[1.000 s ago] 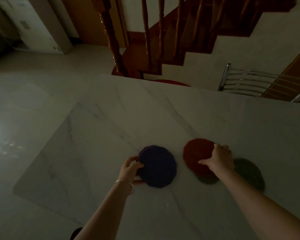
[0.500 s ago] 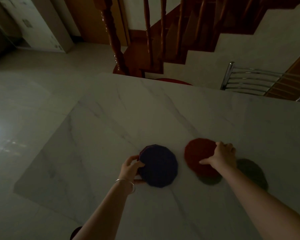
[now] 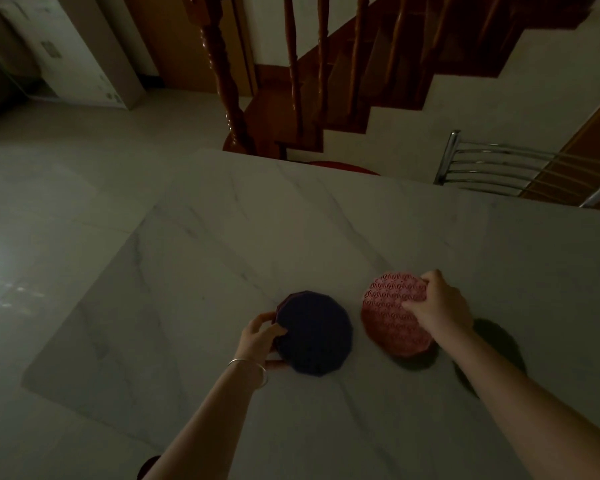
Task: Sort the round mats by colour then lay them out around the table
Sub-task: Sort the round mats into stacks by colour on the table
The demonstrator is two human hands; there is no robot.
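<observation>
A stack of round mats with a dark blue mat (image 3: pixel 314 332) on top sits on the white marble table (image 3: pixel 257 237). My left hand (image 3: pixel 261 334) grips the stack's left edge, a reddish mat edge showing beneath. Right of it my right hand (image 3: pixel 437 306) pinches the far right rim of a red patterned mat (image 3: pixel 390 313), which is lifted and tilted, its shadow below. A dark green mat (image 3: pixel 499 344) lies flat behind my right wrist, partly hidden by the forearm.
A metal chair back (image 3: pixel 492 168) stands at the table's far right edge. A red stool seat (image 3: pixel 343 165) peeks over the far edge. A wooden staircase with turned balusters (image 3: pixel 222 74) rises beyond. Tiled floor lies to the left.
My right hand has lifted and tilted the red mat off the table, so its patterned face catches light. The left hand stays on the blue stack.
</observation>
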